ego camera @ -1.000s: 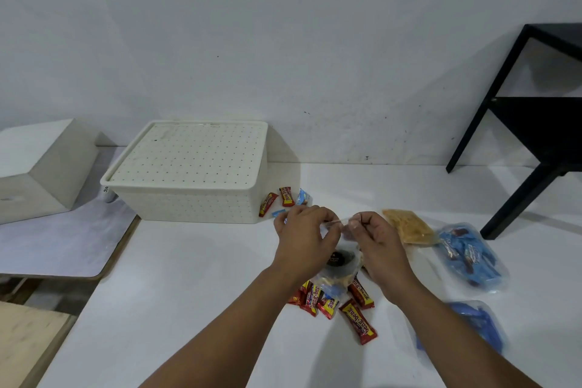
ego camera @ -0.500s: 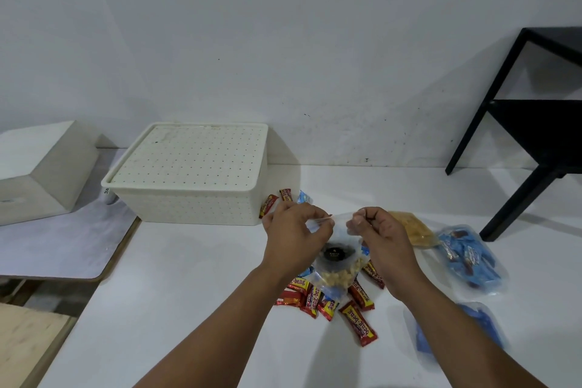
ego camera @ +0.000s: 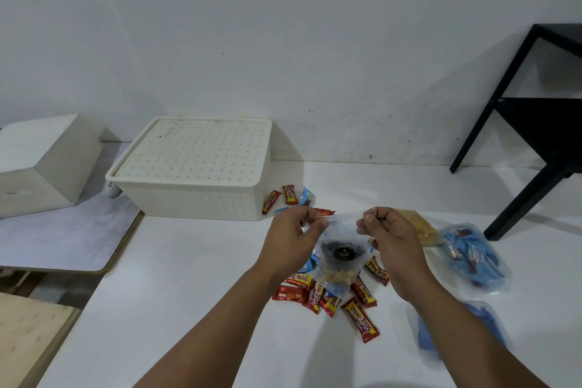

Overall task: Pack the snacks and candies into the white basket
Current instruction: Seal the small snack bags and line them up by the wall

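Head view: two bare hands raised over a white table (ego camera: 195,277).
Left hand (ego camera: 291,238): pinches the top left edge of a clear snack bag (ego camera: 341,257).
Right hand (ego camera: 389,235): pinches the bag's top right edge.
Bag: hangs between the hands, above a heap of red candy bars (ego camera: 333,294).
White basket (ego camera: 195,172): beyond the left hand, lid on.
Blue candy bag (ego camera: 472,257): just right of the right hand.

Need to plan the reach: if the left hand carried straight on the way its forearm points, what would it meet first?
Probably the small red and blue candies beside the lidded white perforated basket, past the left hand; depth is uncertain.
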